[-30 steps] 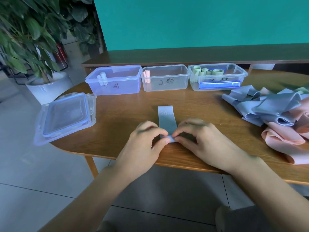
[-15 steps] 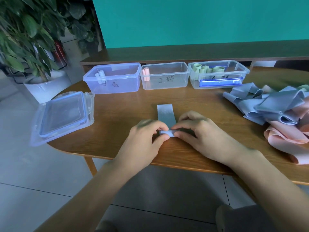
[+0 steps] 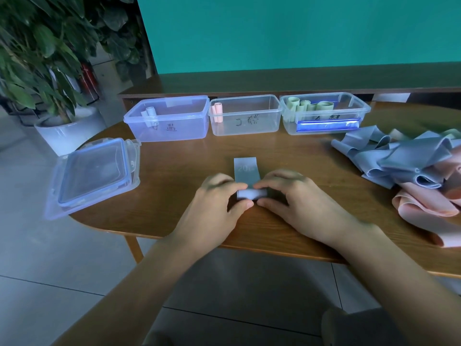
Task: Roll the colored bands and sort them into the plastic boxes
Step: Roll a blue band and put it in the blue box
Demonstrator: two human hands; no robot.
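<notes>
A blue band [image 3: 245, 168] lies flat on the wooden table [image 3: 287, 156], its near end wound into a small roll. My left hand [image 3: 214, 208] pinches the roll's left end and my right hand [image 3: 296, 203] pinches its right end. Three plastic boxes stand in a row at the back: the blue-tinted left box [image 3: 174, 126] holds a pale blue roll, the clear middle box [image 3: 247, 121] holds pink rolls, and the right box [image 3: 326, 113] holds several green rolls. A heap of loose blue and pink bands [image 3: 409, 168] lies at the right.
A stack of box lids [image 3: 92, 173] overhangs the table's left edge. A potted plant [image 3: 47, 78] stands on the floor at the left. A dark ledge and a teal wall run behind the boxes.
The roll has grown thicker and moved away from me along the band, leaving less flat band showing. Both hands followed it forward.
</notes>
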